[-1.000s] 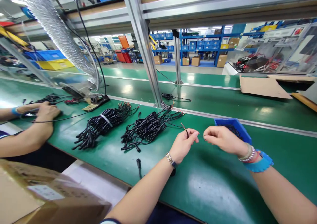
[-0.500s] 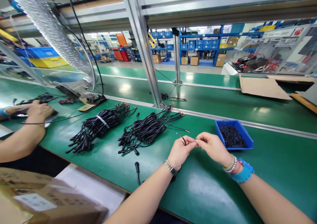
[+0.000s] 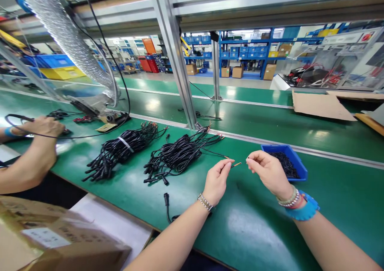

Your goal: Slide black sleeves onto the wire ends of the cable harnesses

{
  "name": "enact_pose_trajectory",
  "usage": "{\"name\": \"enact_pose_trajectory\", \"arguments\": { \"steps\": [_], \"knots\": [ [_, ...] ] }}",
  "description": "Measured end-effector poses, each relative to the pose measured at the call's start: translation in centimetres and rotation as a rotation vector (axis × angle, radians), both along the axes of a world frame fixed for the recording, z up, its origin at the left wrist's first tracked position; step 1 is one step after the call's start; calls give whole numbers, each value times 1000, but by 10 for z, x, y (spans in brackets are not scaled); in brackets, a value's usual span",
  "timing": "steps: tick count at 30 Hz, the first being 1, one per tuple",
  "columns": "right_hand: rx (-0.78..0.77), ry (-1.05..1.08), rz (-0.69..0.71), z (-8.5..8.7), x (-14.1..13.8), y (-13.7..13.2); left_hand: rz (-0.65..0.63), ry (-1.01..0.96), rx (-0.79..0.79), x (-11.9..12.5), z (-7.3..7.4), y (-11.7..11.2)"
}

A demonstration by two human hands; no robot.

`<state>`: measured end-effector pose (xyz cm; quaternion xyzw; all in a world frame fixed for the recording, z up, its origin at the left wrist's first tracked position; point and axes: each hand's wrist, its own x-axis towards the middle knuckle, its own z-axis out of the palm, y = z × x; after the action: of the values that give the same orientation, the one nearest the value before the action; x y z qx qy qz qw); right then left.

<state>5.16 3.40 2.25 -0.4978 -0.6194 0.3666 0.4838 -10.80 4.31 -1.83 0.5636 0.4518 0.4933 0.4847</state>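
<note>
My left hand [image 3: 216, 180] pinches a black cable near its end, and a stripped wire tip [image 3: 237, 164] with orange colour sticks out to the right of the fingers. A black connector [image 3: 167, 201] lies on the bench, its cable running under my left forearm; whether it is the same cable I cannot tell. My right hand [image 3: 267, 172] is closed in a pinch on a small black piece [image 3: 247, 159], a short gap away from the wire tip. Just behind the right hand stands a blue bin [image 3: 301, 169] of short black pieces [image 3: 285, 163], partly covered by that hand.
Two bundles of black cables, one banded [image 3: 124, 143] and one loose [image 3: 177, 153], lie left on the green bench [image 3: 270, 231]. A metal post [image 3: 174, 55] rises behind them. A co-worker's hand [image 3: 48, 127] handles a cable at left. Cardboard [image 3: 322, 105] lies at far right.
My hands were together at the fingertips and are now apart, the right one moved right. The wire tip has turned to point right. The co-worker's cable has lifted into a loop.
</note>
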Motion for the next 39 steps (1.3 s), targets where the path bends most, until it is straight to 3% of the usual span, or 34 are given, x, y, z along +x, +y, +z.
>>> {"name": "enact_pose_trajectory", "arguments": {
  "steps": [5, 13, 27, 34, 39],
  "knots": [
    [35, -44, 3, -1, -1, -2, -27, 84, 98, -1, 2, 0],
    [85, -93, -14, 0, -2, -2, -56, 1, -81, 1, -3, 2],
    [148, -224, -29, -6, -1, 0, -167, -160, -303, 3, 3, -2],
    [-53, 50, 119, -12, -10, -1, -439, -465, -519, 1, 8, -5],
    [-97, 135, 145, -12, -10, 1, -446, -472, -470, 3, 10, -7]
  ]
}}
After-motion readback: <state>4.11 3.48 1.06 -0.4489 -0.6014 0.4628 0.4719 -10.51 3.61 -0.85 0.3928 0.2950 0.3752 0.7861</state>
